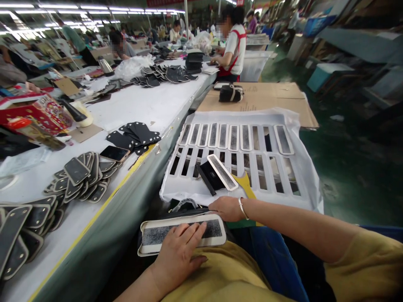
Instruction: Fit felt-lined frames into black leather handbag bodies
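Note:
An oblong panel (151, 236) with a white border and a speckled dark grey middle lies across my lap, its long side facing up. My left hand (181, 247) rests flat on it, fingers stretched out. At the panel's far right end, my right hand (228, 208) is closed around the edge, its fingertips partly hidden. Black material (185, 206) with small metal parts shows just behind the panel. Beyond my hands, a similar loose panel (223, 172) leans across a black folded piece (211, 178) on a white slotted sheet (185, 191).
More white-bordered panels (223, 135) sit in a row on the sheet, near a yellow tool (245, 184). To the left, the long table (138, 109) carries piled dark pieces (78, 174) and a phone (115, 153). Cardboard (267, 96) lies beyond; a co-worker (234, 50) sits farther back.

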Demonstrator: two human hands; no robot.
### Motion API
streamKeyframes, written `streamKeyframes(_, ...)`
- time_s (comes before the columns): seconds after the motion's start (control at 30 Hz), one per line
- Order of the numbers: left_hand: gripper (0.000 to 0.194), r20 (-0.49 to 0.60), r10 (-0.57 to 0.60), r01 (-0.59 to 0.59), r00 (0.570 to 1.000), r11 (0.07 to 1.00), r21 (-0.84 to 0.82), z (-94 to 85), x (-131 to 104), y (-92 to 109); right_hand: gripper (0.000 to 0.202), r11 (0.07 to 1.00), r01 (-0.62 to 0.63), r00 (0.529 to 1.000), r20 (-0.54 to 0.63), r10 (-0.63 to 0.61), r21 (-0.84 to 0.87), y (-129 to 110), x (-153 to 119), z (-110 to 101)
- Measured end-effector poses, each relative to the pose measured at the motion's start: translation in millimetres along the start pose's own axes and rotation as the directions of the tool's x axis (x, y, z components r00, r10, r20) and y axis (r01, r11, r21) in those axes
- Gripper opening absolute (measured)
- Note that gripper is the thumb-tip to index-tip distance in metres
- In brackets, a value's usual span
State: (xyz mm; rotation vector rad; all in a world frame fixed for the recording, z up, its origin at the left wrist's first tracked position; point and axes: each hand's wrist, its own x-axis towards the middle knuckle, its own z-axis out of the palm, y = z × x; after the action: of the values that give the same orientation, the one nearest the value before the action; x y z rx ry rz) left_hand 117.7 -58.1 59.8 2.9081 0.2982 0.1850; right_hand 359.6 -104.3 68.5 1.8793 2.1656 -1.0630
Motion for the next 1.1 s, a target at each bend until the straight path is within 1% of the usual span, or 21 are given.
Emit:
streamKeyframes(0.07,0.073,0.032,-0.009,0.009,0.999,1.000,0.001,-2.3,2.0,1.2,0.046,1.000,0.016,1.000,-0.018,-0.016,-0.002,-0.7,-0.4,-0.3)
streamKeyframes(0.17,0.076,0.086,-0.025,0.024,0.996,1.000,0.020,-5.5,5.3,4.3,0.047,0.999,0.026,0.996,-0.079,-0.029,-0.044,0.0,-3.4,0.7)
streamKeyframes(0.27,0.072,0.147,-0.031,0.021,0.989,0.998,0.066,-5.9,8.2,8.4,0.044,0.991,-0.004,0.995,-0.102,-0.010,-0.131,-2.7,-7.8,-0.1)
streamKeyframes(0.37,0.066,0.187,-0.055,0.033,0.981,0.993,0.115,-3.5,10.1,12.3,0.040,0.972,-0.017,0.996,-0.087,-0.003,-0.235,-9.3,-12.9,-4.8)
streamKeyframes(0.47,0.065,0.189,-0.074,0.043,0.979,0.986,0.160,-1.5,10.8,15.1,0.036,0.942,0.002,0.997,-0.067,-0.026,-0.335,-16.1,-17.1,-10.5)
streamKeyframes(0.6,0.070,0.184,-0.070,0.037,0.980,0.984,0.176,-1.5,10.8,17.3,0.034,0.902,0.049,0.996,-0.050,-0.078,-0.430,-21.2,-20.1,-15.2)
streamKeyframes(0.8,0.069,0.185,-0.074,0.043,0.980,0.985,0.170,-3.3,9.8,16.9,0.029,0.861,0.115,0.990,-0.015,-0.141,-0.496,-25.7,-21.7,-19.3)
streamKeyframes(0.87,0.068,0.189,-0.077,0.048,0.979,0.987,0.156,-4.1,9.2,16.3,0.030,0.862,0.107,0.991,-0.014,-0.132,-0.495,-28.1,-23.5,-18.9)
streamKeyframes(0.97,0.066,0.188,-0.077,0.053,0.979,0.990,0.132,-5.7,7.6,14.5,0.033,0.873,0.049,0.997,-0.025,-0.070,-0.485,-33.5,-27.6,-16.7)
streamKeyframes(1.1,0.065,0.169,-0.064,0.046,0.984,0.993,0.107,-6.6,6.8,9.6,0.030,0.867,0.061,0.998,0.012,-0.064,-0.494,-38.3,-27.9,-17.8)
